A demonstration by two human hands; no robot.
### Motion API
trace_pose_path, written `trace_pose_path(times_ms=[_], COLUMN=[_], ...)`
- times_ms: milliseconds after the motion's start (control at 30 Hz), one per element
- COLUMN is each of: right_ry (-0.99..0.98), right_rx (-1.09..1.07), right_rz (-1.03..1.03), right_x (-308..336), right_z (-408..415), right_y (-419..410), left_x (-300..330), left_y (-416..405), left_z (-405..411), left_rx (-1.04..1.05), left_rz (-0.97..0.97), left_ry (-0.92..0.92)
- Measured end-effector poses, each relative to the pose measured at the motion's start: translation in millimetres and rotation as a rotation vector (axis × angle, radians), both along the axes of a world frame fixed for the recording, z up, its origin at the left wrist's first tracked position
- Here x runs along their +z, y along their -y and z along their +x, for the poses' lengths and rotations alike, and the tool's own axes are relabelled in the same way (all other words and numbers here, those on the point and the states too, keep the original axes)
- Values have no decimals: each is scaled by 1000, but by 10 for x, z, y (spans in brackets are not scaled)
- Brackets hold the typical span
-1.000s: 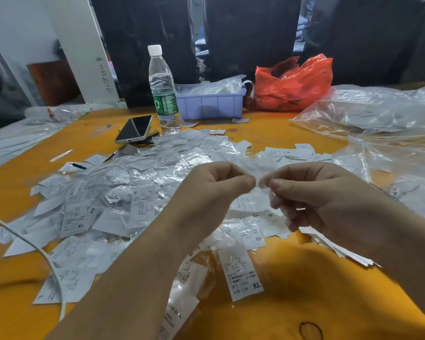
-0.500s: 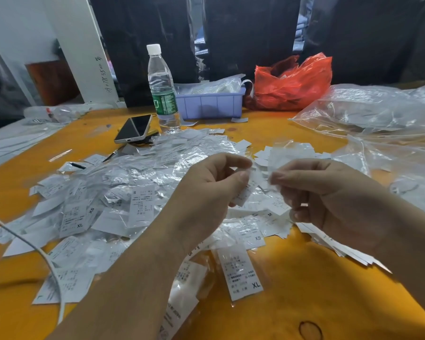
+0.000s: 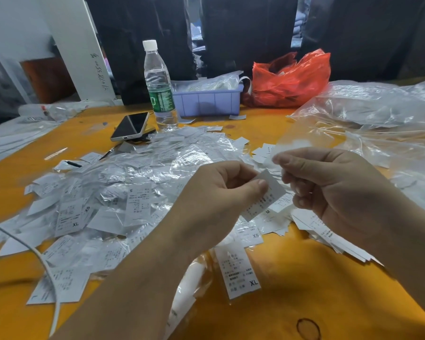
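White paper, a printed size label [image 3: 268,196], sits tilted between the two hands above an orange table [image 3: 317,285]. The left hand [image 3: 219,192] pinches the label's upper end between thumb and forefinger, its other fingers curled. The right hand [image 3: 334,190], just beside it and a little higher, pinches a clear sleeve [image 3: 302,139] that stands up, blurred, above its fingertips; label and sleeve are apart. Under and to the left of the hands lies a heap of labels [image 3: 133,187], many in shiny sleeves, marked S, XS, M and XL. At the far edge a lavender bin [image 3: 206,103] holds clear packets. A red plastic bag [image 3: 290,79] sits just right of it, its contents unclear, and a water bottle [image 3: 158,84] and phone [image 3: 130,126] are to its left. Large clear bags [image 3: 378,114] spread across the right. One second ago both hands met on one packet; now they have parted, and the label is separate from the sleeve.
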State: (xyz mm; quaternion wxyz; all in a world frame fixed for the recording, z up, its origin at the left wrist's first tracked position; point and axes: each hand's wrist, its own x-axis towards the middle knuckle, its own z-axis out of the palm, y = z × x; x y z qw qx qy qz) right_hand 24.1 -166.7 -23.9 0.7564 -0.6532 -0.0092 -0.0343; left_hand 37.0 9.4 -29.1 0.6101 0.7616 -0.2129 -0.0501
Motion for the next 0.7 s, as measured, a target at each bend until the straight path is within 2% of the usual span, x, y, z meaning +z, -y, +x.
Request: trace_pose_path(times_ms=[233, 700], right_ry=[34, 48], right_rx=[11, 100], right_rz=[-64, -146], right_x=[-25, -41], right_z=[-13, -39], right_y=[-21, -54], left_x=[-11, -7], left_y=[25, 13], left_z=[-24, -1], left_rx=[-25, 66], left_rz=[89, -27], left_ry=[-47, -50])
